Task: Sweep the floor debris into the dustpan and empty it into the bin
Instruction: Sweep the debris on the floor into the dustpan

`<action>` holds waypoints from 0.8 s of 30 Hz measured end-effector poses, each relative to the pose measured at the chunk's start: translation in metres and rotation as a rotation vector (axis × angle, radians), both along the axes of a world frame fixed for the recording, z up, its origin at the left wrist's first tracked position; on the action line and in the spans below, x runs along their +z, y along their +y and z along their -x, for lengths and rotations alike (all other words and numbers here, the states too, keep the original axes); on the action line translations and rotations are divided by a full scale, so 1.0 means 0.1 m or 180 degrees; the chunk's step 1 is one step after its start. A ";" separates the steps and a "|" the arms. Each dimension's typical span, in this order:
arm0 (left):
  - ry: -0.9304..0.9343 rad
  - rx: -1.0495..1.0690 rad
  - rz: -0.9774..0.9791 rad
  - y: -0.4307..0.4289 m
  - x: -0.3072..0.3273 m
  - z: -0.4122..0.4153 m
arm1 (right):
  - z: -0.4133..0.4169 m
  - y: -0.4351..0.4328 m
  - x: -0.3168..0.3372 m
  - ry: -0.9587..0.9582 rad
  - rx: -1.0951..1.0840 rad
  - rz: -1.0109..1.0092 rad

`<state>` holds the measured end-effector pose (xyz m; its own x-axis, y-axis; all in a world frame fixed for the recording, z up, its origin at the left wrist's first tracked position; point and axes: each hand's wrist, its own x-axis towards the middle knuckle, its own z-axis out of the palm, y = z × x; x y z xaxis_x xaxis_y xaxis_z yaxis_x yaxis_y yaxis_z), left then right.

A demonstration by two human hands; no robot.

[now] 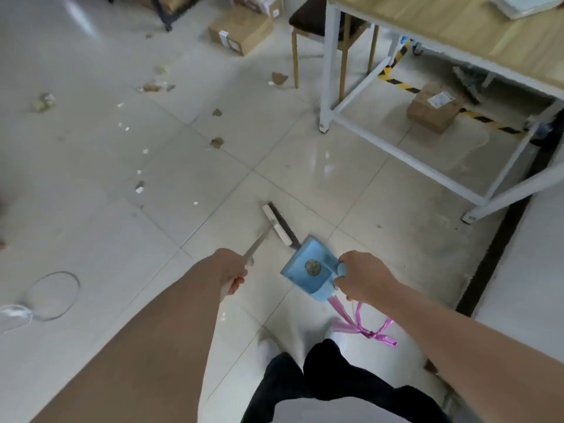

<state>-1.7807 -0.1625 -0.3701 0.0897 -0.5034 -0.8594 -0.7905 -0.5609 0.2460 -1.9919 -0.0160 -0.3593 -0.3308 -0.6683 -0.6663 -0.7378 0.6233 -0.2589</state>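
My left hand point(229, 271) grips the handle of a small broom point(279, 224), whose pale head with dark bristles lies on the tiles just left of the dustpan's mouth. My right hand point(363, 277) holds the handle of a light blue dustpan point(300, 259). A round brownish clump of debris point(312, 268) sits inside the pan. A pink ribbon point(364, 328) hangs from the dustpan handle. Scraps of brown and white debris point(216, 142) are scattered over the floor to the upper left. No bin is in view.
A white-framed table point(328, 87) with a wooden top stands at the upper right, with a cardboard box point(435, 108) under it. A chair point(320, 22) and another box point(241, 30) stand farther back. A thin cable loop point(52, 296) lies at the left. My legs are below.
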 end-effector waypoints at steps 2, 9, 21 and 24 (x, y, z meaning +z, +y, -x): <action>-0.0134 0.0113 -0.0049 -0.04 0.01 -0.27 | -0.11 -0.11 0.02 0.0042 0.0211 0.0052; -0.0064 0.0554 0.0129 0.00 0.21 -0.99 | -0.39 -0.40 0.07 0.0041 0.0642 0.0269; 0.0127 0.2269 -0.0028 1.03 0.82 -2.10 | -1.35 -0.79 0.52 -0.0257 0.1916 0.0362; -0.0078 0.2476 0.0384 1.38 0.89 -2.23 | -1.55 -0.81 0.53 -0.0268 0.2212 0.0479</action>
